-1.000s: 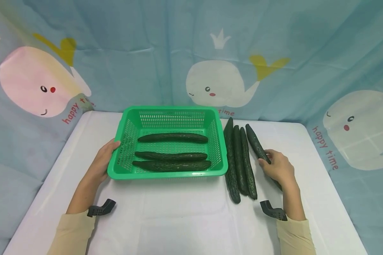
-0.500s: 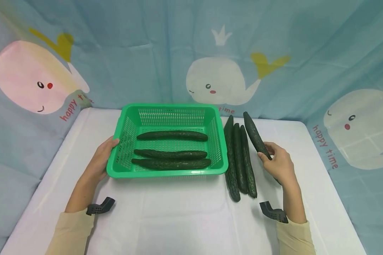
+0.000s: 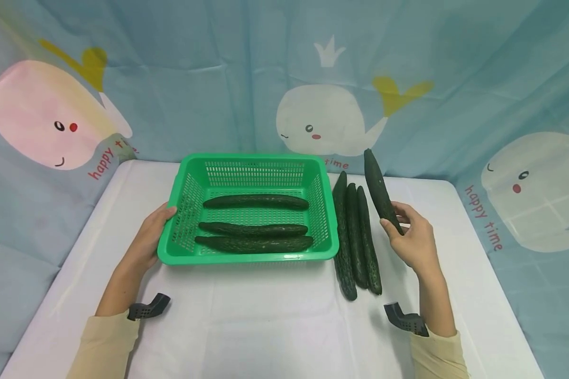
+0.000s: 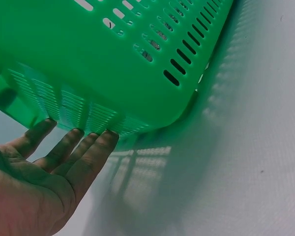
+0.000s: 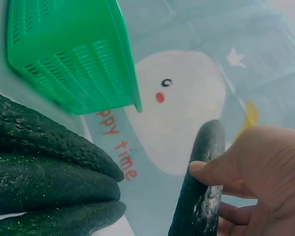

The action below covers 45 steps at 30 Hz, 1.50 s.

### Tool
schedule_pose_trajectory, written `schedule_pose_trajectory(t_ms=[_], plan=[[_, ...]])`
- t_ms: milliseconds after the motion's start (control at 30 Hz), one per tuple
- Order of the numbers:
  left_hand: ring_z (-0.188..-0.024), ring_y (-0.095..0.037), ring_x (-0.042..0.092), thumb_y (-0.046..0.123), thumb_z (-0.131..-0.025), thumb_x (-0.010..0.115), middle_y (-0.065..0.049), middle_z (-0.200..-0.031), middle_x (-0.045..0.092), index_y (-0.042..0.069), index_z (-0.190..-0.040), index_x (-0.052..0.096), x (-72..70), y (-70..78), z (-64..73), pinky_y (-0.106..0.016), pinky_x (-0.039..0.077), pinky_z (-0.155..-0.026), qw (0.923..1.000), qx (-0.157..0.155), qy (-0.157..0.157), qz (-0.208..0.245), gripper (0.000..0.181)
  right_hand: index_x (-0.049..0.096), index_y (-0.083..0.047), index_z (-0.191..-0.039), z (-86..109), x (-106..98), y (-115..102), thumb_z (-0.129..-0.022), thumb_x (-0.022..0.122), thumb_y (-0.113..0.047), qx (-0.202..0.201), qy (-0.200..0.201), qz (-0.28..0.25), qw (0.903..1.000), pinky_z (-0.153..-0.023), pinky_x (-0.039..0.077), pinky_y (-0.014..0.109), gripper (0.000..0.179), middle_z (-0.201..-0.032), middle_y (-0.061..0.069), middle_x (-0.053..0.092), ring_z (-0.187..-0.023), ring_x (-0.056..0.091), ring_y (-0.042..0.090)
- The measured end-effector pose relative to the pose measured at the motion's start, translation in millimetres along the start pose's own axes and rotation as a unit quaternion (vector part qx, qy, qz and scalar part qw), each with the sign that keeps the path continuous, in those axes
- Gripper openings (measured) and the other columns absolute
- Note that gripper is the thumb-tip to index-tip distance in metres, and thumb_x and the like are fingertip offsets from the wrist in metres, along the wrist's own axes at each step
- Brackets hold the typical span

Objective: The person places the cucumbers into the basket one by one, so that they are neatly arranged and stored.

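My right hand (image 3: pixel 414 239) pinches a dark green cucumber (image 3: pixel 380 187) between thumb and fingers, its far end tilted up above the table. In the right wrist view the thumb lies across this cucumber (image 5: pixel 199 196). My left hand (image 3: pixel 149 237) holds the left side of a green plastic basket (image 3: pixel 246 259), thumb at the rim. The left wrist view shows its fingertips against the basket's outer wall (image 4: pixel 93 69). Inside the basket lie three cucumbers (image 3: pixel 256 245), roughly parallel. Three more cucumbers (image 3: pixel 357 237) lie side by side on the table, right of the basket.
A white cloth (image 3: pixel 265 321) covers the table. Behind it hangs a light blue curtain (image 3: pixel 194 95) printed with whales, close to the table's back edge. A dark wrist device (image 3: pixel 405 319) sits near each sleeve.
The right hand has lifted the cucumber from the table, tilting its far end upward. The left hand keeps its hold on the basket, and the head view has shifted slightly.
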<state>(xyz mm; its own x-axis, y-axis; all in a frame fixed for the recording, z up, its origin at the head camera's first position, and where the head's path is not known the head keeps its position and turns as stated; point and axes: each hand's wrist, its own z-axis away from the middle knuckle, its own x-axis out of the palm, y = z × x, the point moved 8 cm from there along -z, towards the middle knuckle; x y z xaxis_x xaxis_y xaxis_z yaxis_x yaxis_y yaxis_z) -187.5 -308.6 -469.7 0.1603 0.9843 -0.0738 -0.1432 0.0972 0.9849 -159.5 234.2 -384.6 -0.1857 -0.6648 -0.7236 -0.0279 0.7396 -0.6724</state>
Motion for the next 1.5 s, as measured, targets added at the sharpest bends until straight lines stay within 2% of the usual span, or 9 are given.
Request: schedule_pose_trajectory(t_ms=[333, 433, 533, 633, 833, 1000, 1133, 1267, 1500], plan=[[-0.126, 0.006, 0.062, 0.052, -0.114, 0.035, -0.034, -0.170, 0.023, 0.006, -0.171, 0.008, 0.6, 0.3, 0.5, -0.015, 0.060, -0.098, 0.9999, -0.011, -0.001, -0.006, 0.078, 0.060, 0.002, -0.144, 0.4, 0.6, -12.1, -0.101, 0.074, -0.014, -0.035, 0.026, -0.020, 0.9988, -0.098, 0.061, 0.063, 0.049, -0.132, 0.027, 0.068, -0.116, 0.067, 0.046], [-0.126, 0.004, 0.062, 0.052, -0.114, 0.036, -0.033, -0.170, 0.023, 0.007, -0.171, 0.008, 0.6, -0.5, -0.4, -0.015, 0.060, -0.098, 0.9999, -0.017, -0.003, 0.001, 0.078, 0.061, 0.001, -0.143, -0.4, 1.8, -17.0, -0.100, 0.074, -0.016, -0.049, 0.024, -0.023, 0.9983, -0.095, 0.065, 0.038, 0.048, -0.131, 0.025, 0.069, -0.115, 0.069, 0.043], [-0.121, 0.007, 0.063, 0.051, -0.114, 0.036, -0.033, -0.169, 0.025, 0.006, -0.171, 0.008, 2.8, -0.5, -2.6, -0.015, 0.060, -0.098, 0.9999, -0.016, -0.005, 0.001, 0.078, 0.061, 0.001, -0.144, 0.6, 3.5, -20.3, -0.100, 0.076, -0.018, -0.051, 0.011, -0.033, 0.9981, -0.091, 0.054, 0.008, 0.050, -0.132, 0.023, 0.069, -0.114, 0.069, 0.035], [-0.116, 0.009, 0.063, 0.050, -0.115, 0.035, -0.034, -0.167, 0.028, 0.005, -0.171, 0.009, 6.9, -0.2, -5.1, -0.016, 0.061, -0.097, 0.9999, -0.013, -0.005, 0.002, 0.076, 0.061, -0.001, -0.144, 1.5, 3.1, -26.9, -0.100, 0.076, -0.019, -0.056, -0.007, -0.051, 0.9971, -0.089, 0.046, -0.005, 0.050, -0.133, 0.022, 0.069, -0.113, 0.066, 0.015], [-0.117, 0.008, 0.063, 0.051, -0.114, 0.036, -0.032, -0.167, 0.031, 0.005, -0.170, 0.011, 12.3, -0.8, -8.0, -0.016, 0.059, -0.100, 0.9999, -0.010, -0.006, 0.006, 0.076, 0.062, -0.005, -0.145, -1.9, -4.2, -51.0, -0.099, 0.077, -0.013, -0.095, -0.011, -0.081, 0.9921, -0.095, 0.045, -0.002, 0.050, -0.136, 0.018, 0.069, -0.114, 0.054, -0.014], [-0.119, 0.008, 0.063, 0.050, -0.115, 0.036, -0.034, -0.167, 0.028, 0.005, -0.170, 0.010, 1.4, 2.3, -0.7, -0.014, 0.060, -0.098, 1.0000, -0.005, 0.004, -0.002, 0.076, 0.062, -0.008, -0.146, -11.2, 6.5, -69.7, -0.099, 0.076, -0.014, -0.122, -0.029, -0.080, 0.9889, -0.097, 0.047, 0.004, 0.050, -0.138, 0.015, 0.068, -0.122, 0.064, 0.011], [-0.124, 0.006, 0.063, 0.049, -0.115, 0.034, -0.034, -0.169, 0.026, 0.005, -0.170, 0.009, -5.3, 3.7, 1.4, -0.014, 0.059, -0.098, 0.9998, -0.006, 0.010, -0.014, 0.075, 0.062, -0.006, -0.146, -17.5, 16.3, -81.7, -0.099, 0.076, -0.012, -0.146, -0.044, -0.072, 0.9856, -0.101, 0.059, 0.032, 0.049, -0.136, 0.017, 0.069, -0.125, 0.066, 0.033], [-0.138, -0.009, 0.061, 0.049, -0.115, 0.035, -0.031, -0.170, 0.027, 0.005, -0.171, 0.009, -4.4, 2.8, 0.3, -0.014, 0.058, -0.100, 0.9997, -0.014, 0.014, -0.017, 0.075, 0.062, -0.003, -0.144, -19.3, 23.1, -90.3, -0.098, 0.076, -0.008, -0.164, -0.058, -0.063, 0.9828, -0.100, 0.060, 0.058, 0.049, -0.136, 0.019, 0.068, -0.122, 0.066, 0.037], [-0.133, -0.003, 0.063, 0.051, -0.115, 0.034, -0.030, -0.169, 0.029, 0.006, -0.171, 0.010, -0.9, -0.1, -0.7, -0.015, 0.058, -0.100, 0.9996, -0.021, 0.012, -0.017, 0.076, 0.063, -0.006, -0.144, -19.3, 34.9, -105.1, -0.099, 0.076, -0.011, -0.184, -0.094, -0.041, 0.9775, -0.102, 0.060, 0.055, 0.048, -0.135, 0.016, 0.069, -0.121, 0.068, 0.035]])
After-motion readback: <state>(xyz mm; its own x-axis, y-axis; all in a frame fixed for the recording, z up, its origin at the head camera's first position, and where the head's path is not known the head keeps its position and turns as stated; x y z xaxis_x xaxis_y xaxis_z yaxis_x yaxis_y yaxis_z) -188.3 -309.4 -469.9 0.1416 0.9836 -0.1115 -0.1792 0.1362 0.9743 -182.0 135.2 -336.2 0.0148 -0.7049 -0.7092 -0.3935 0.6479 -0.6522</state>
